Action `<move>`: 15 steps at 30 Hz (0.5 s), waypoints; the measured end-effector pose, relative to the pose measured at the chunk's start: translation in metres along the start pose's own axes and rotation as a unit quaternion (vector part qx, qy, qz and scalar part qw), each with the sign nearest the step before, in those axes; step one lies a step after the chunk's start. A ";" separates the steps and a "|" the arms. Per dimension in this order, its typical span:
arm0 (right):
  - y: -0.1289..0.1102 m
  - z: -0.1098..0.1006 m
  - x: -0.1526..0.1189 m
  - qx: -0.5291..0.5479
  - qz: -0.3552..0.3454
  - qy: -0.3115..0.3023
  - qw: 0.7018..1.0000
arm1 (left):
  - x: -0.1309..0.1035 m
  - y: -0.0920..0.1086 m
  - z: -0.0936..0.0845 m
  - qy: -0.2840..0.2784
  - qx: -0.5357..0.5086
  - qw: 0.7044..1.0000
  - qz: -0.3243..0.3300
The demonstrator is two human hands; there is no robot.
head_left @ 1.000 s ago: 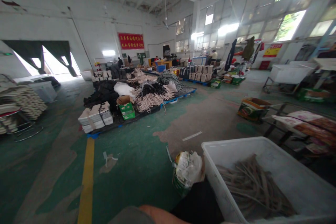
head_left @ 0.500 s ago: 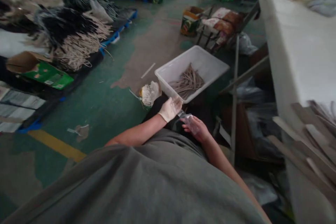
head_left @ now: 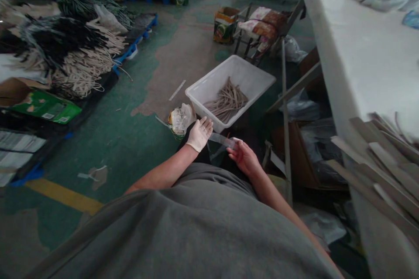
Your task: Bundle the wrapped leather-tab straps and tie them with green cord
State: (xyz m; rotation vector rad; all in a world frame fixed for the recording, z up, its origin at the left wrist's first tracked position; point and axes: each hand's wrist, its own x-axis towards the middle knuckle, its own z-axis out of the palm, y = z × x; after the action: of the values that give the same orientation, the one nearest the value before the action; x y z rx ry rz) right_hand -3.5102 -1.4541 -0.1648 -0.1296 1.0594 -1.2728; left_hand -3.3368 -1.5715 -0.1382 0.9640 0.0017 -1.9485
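My left hand (head_left: pixel 199 134) wears a pale glove and its fingers close on one end of a thin clear plastic piece (head_left: pixel 222 140). My bare right hand (head_left: pixel 244 158) pinches the other end, so the plastic is stretched between both hands above my lap. Just beyond my hands a white plastic bin (head_left: pixel 209 87) stands on the floor with a heap of tan strips (head_left: pixel 227 100) in it. What the clear piece is exactly I cannot tell.
A white table (head_left: pixel 353 61) runs along the right, with flat grey-brown strips (head_left: pixel 376 157) piled at its near end. A crumpled white bag (head_left: pixel 180 118) lies left of the bin. Pallets with bundled cords (head_left: pixel 81 56) fill the left; a cardboard box (head_left: pixel 224 24) stands farther off.
The view dropped from the hall to my lap and hands. Since half a second ago my hands have drawn apart, stretching the clear plastic between them.
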 end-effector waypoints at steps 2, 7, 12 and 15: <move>0.002 -0.001 0.000 -0.016 -0.016 -0.004 1.000 | -0.001 -0.002 0.000 -0.004 0.003 1.000 -0.005; 0.002 -0.009 0.000 0.008 -0.029 -0.018 0.999 | 0.002 0.000 0.002 0.007 0.025 0.999 0.022; 0.006 -0.008 0.002 -0.027 -0.020 -0.048 0.998 | -0.005 -0.003 0.006 -0.010 0.018 1.000 0.001; 0.014 -0.009 0.004 -0.080 -0.029 -0.107 0.991 | -0.016 -0.016 0.010 -0.051 0.011 0.997 -0.062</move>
State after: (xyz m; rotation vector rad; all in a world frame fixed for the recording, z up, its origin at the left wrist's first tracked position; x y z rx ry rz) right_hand -3.5074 -1.4487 -0.1807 -0.4139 0.9761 -1.1959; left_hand -3.3510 -1.5545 -0.1270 0.8970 -0.0184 -2.1142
